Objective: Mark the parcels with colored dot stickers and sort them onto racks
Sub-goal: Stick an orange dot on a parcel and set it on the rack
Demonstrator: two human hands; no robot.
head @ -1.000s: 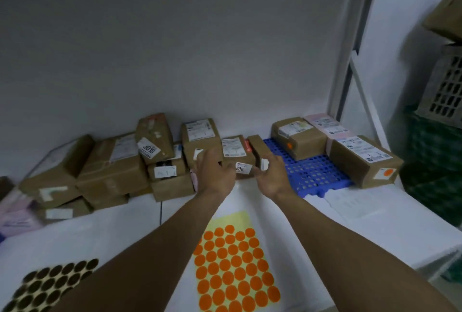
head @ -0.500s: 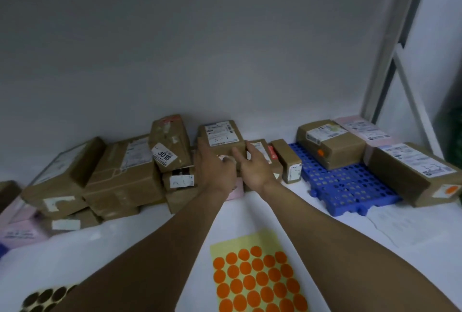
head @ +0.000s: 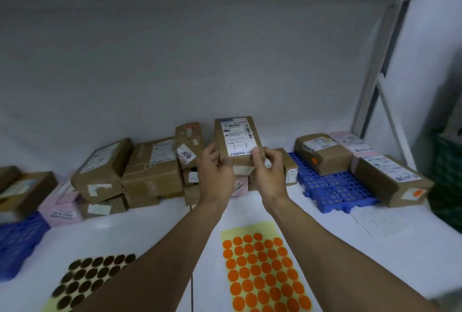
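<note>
While aloft, parcel (head: 237,142) before stacked boxes (head: 152,166).

Plain grey wall (head: 225,62), white table (head: 325,231), dim light.

Both hands are raised in front of the body, each gripping one lower corner of the parcel (head: 237,142). The left hand (head: 216,174) holds the parcel's lower left edge, its thumb lying up along that side. The right hand (head: 268,174) holds the lower right corner, thumb pressed on the parcel's front face and fingers curled behind it. The bare left forearm (head: 155,256) and right forearm (head: 332,241) converge towards the parcel from below.
</note>
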